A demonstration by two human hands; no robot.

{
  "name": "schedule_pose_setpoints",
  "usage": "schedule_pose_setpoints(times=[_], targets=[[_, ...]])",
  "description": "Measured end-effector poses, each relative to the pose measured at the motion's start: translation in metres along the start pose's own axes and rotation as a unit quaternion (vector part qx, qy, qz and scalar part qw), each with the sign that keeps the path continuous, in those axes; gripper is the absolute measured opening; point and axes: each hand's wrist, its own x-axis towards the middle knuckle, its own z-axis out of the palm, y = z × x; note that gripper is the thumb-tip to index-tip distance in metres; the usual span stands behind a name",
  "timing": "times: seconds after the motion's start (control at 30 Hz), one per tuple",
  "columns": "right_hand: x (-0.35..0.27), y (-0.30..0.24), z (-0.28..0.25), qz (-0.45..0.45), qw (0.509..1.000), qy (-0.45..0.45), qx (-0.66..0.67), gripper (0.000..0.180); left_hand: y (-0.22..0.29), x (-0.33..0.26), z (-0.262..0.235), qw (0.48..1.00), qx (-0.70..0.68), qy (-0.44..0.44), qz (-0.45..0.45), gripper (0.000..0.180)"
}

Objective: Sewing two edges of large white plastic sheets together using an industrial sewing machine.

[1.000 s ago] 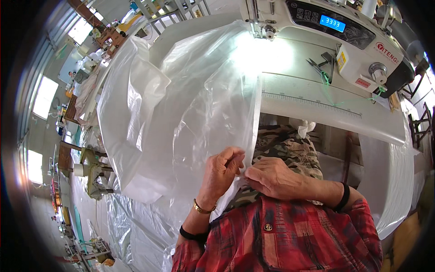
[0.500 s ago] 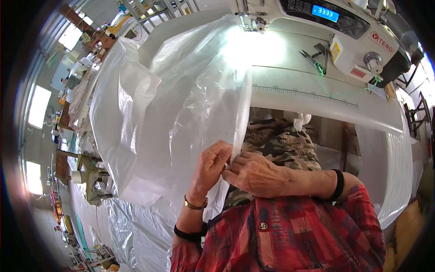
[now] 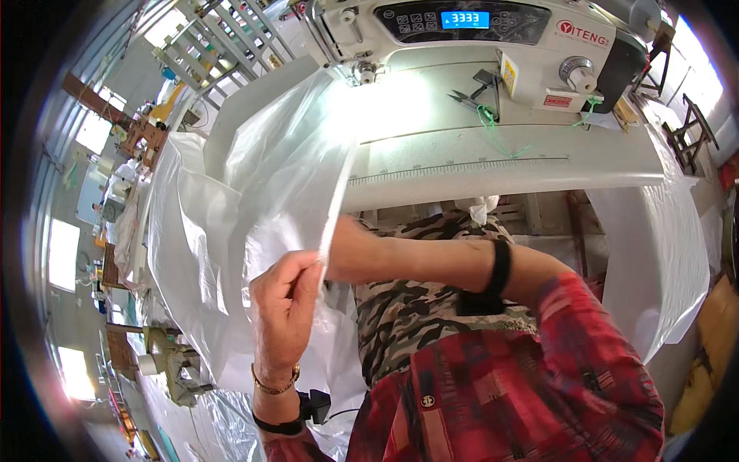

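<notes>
A large translucent plastic sheet (image 3: 285, 177) hangs from the lit needle area of a white sewing machine (image 3: 531, 73) down over my lap. My left hand (image 3: 286, 308) pinches the sheet's right-hand folded edge between thumb and fingers, well below the machine. Just beside it, my right hand (image 3: 348, 250) reaches across from the right and passes behind that edge. Its fingers are hidden by the plastic and smeared by motion, so their grip does not show.
Black thread snips (image 3: 466, 100) and green thread lie on the machine table (image 3: 431, 165), which has a ruler scale along its front. More pale plastic (image 3: 643, 262) hangs at the right. A grey metal rack (image 3: 223, 54) stands beyond the machine at the left.
My hands, together on the sheet's edge before, have separated. The right has slipped behind the edge; the left has moved left, still pinching it. The view has shifted, so the machine appears further left.
</notes>
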Motion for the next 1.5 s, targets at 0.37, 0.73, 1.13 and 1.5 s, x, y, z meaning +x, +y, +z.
schedule_pose_setpoints(times=[0.37,0.73,1.13,1.5], targets=[[-0.066,0.012,0.003,-0.062,0.978,-0.198,0.019,0.018,-0.042,-0.047,0.061,0.963,0.229,-0.117,0.076,0.021],[-0.024,0.101,-0.103,-0.082,0.979,-0.031,-0.185,0.031,-0.03,-0.054,0.071,0.994,0.102,-0.014,0.024,0.025],[-0.011,0.12,-0.088,0.059,0.977,0.036,-0.204,0.029,-0.056,-0.052,0.093,0.998,0.044,-0.017,-0.04,0.04],[-0.008,0.117,-0.089,0.184,0.941,0.048,-0.28,0.029,-0.056,0.01,0.096,0.991,0.109,-0.024,0.071,0.029]])
